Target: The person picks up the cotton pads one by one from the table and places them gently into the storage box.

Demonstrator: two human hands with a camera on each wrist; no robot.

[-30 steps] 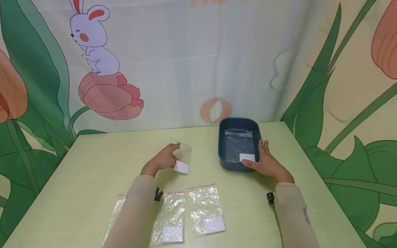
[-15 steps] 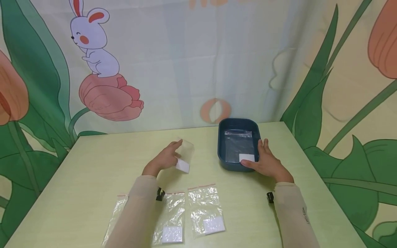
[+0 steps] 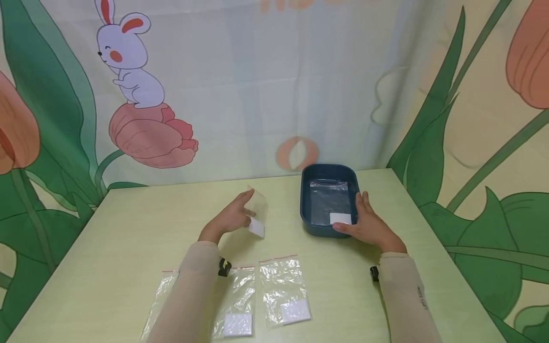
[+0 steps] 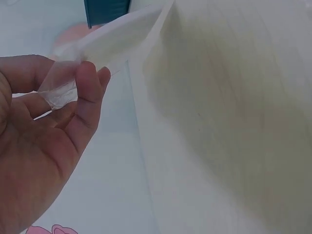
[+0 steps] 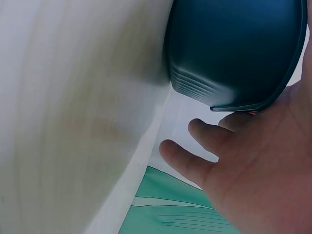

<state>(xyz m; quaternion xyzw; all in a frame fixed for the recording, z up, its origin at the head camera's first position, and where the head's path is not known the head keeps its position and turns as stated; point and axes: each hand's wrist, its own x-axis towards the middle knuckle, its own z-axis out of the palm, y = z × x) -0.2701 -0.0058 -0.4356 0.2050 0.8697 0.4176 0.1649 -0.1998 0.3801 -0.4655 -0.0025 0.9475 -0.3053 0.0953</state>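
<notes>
My left hand (image 3: 231, 215) pinches a clear zip bag (image 3: 259, 205) with a white rectangle at its lower end, held up over the table left of a dark blue plastic bin. In the left wrist view, the bag's film (image 4: 63, 92) passes between thumb and fingers. My right hand (image 3: 371, 226) holds the near right corner of the blue bin (image 3: 305, 216), thumb over the near rim. Two of its fingers (image 5: 187, 163) stretch out past the rim in the right wrist view. Inside the bin lies another zip bag (image 3: 330, 202) with a white rectangle.
Two zip bags, a middle one (image 3: 236, 295) and a right one (image 3: 283, 281), lie on the near part of the table (image 3: 107, 247). A third bag (image 3: 159, 295) is partly hidden under my left forearm. A printed curtain (image 3: 240, 95) hangs behind the table.
My left hand has shifted slightly right and up with the zip bag, which has turned more edge-on. The right hand stays at the bin.
</notes>
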